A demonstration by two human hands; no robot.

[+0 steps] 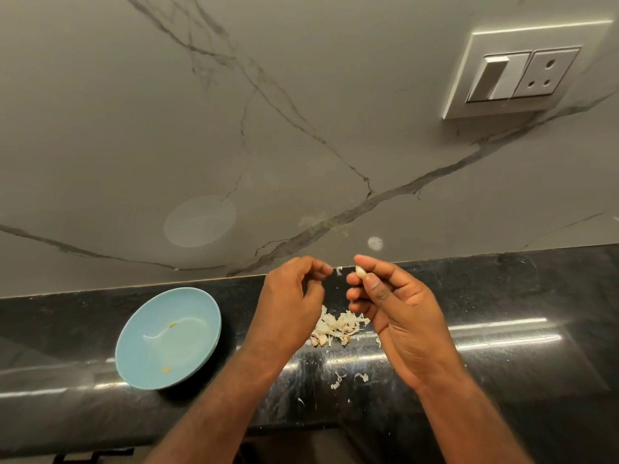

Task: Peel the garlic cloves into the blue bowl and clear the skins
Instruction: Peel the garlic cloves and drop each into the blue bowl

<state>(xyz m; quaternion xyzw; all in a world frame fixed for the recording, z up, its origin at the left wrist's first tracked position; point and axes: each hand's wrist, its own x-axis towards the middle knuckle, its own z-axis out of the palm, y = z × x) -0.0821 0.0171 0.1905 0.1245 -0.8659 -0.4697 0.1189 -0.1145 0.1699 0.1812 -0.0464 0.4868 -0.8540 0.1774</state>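
Peeling at centre frame: the right hand [398, 313] pinches a nearly bare garlic clove [360, 271]; the left hand [291, 299] is curled, whether round anything I cannot tell. The skins [338, 324] lie just below. Next, probably, the clove goes to the blue bowl [134, 329], lower left.

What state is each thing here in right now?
Round pale-blue bowl: upright on the black counter, two small yellowish bits inside.
Small white garlic clove: looks peeled, pinched by right hand.
Left hand: fingers curled; grip unclear.
Heap of papery garlic skins: loose on counter, uncleared.
White wall socket: nothing plugged in.
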